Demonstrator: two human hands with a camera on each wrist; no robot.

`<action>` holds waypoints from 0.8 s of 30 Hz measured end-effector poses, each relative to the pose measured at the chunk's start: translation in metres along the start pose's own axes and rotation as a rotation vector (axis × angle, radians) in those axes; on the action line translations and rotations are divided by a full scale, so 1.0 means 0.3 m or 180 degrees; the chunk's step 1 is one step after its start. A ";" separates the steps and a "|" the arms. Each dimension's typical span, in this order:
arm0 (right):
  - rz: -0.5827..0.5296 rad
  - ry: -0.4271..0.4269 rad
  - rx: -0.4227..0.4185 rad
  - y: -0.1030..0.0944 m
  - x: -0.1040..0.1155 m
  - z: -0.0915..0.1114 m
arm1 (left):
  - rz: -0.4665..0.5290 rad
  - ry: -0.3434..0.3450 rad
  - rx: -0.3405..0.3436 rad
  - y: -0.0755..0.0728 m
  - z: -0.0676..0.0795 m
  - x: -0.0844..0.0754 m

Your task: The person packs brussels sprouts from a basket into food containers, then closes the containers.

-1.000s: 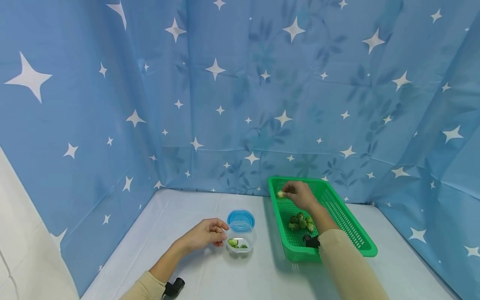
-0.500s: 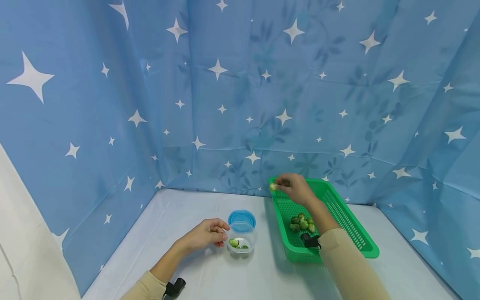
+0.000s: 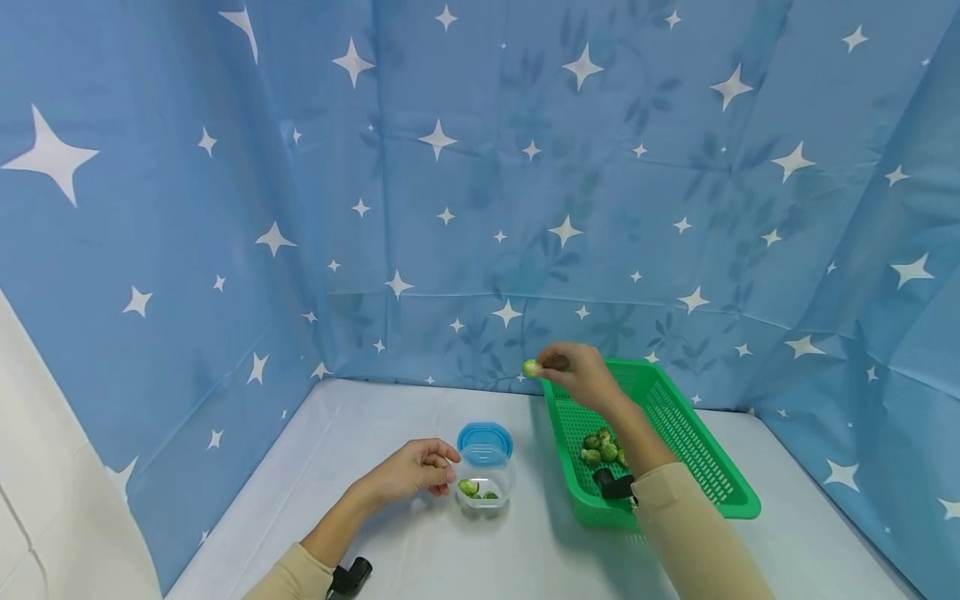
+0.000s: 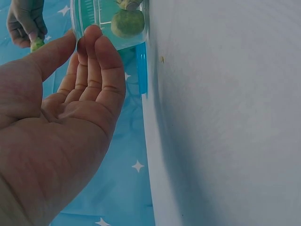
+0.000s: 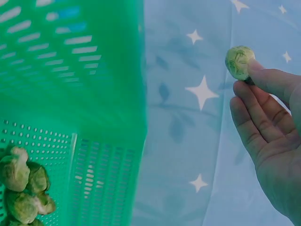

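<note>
A pale green Brussels sprout (image 3: 532,368) is pinched between the thumb and fingertips of my right hand (image 3: 585,379), just beyond the left rim of the green basket (image 3: 558,442). In the right wrist view, the held sprout (image 5: 240,62) shows against the blue cloth. My left hand (image 3: 411,468) is beside a small clear plastic container (image 3: 501,497). Its relaxed fingers (image 4: 109,61) reach the container's side in the left wrist view; whether they press on it I cannot tell. Inside the container lie a few Brussels sprouts (image 3: 468,487).
Several Brussels sprouts (image 3: 600,450) sit together in the basket. A blue lid (image 3: 485,435) lies behind the clear container. White cloth (image 3: 405,550) covers the table, and a blue star-patterned curtain (image 3: 465,183) hangs behind and at the sides.
My right hand has moved left with the Brussels sprout, from over the basket to past its left rim. The left hand has stayed by the container.
</note>
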State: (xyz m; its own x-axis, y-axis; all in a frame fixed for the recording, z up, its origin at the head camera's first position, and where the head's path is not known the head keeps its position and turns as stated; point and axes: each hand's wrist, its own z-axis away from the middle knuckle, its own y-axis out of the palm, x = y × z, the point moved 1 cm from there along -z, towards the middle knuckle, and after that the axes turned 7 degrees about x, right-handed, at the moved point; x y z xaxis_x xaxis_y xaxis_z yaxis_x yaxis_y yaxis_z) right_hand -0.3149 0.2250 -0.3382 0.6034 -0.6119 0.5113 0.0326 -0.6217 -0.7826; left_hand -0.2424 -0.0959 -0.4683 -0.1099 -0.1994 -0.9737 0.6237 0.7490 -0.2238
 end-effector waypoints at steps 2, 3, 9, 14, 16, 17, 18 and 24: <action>0.0020 -0.0054 -0.0020 0.004 0.014 0.000 | -0.0002 -0.0009 -0.0002 -0.001 -0.002 0.002; 0.0010 -0.0096 -0.0030 0.007 0.021 0.000 | -0.0004 -0.0009 -0.0005 -0.001 -0.002 0.002; -0.0044 -0.0292 -0.0137 0.026 0.060 -0.001 | -0.0016 -0.0007 0.0006 0.004 0.001 -0.004; -0.0129 -0.0257 -0.0244 0.038 0.092 0.002 | -0.0018 0.0006 0.0014 0.004 0.003 -0.009; -0.0182 -0.0250 -0.0261 0.043 0.105 0.003 | -0.0011 0.0014 0.0020 0.004 0.003 -0.010; -0.0214 -0.0249 -0.0262 0.045 0.111 0.004 | -0.0010 0.0012 0.0025 0.003 0.002 -0.010; -0.0227 -0.0261 -0.0270 0.048 0.115 0.005 | -0.0006 0.0013 0.0027 0.003 0.003 -0.011; -0.0331 -0.0249 -0.0321 0.068 0.139 0.015 | -0.0004 0.0018 0.0007 0.003 0.006 -0.013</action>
State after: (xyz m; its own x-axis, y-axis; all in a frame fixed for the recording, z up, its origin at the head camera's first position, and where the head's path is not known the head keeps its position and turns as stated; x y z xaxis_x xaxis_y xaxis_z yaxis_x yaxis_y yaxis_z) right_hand -0.2856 0.1889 -0.3345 0.6612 -0.5042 0.5555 0.0204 -0.7281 -0.6852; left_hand -0.2400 -0.0955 -0.4646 -0.1149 -0.1968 -0.9737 0.6251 0.7474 -0.2249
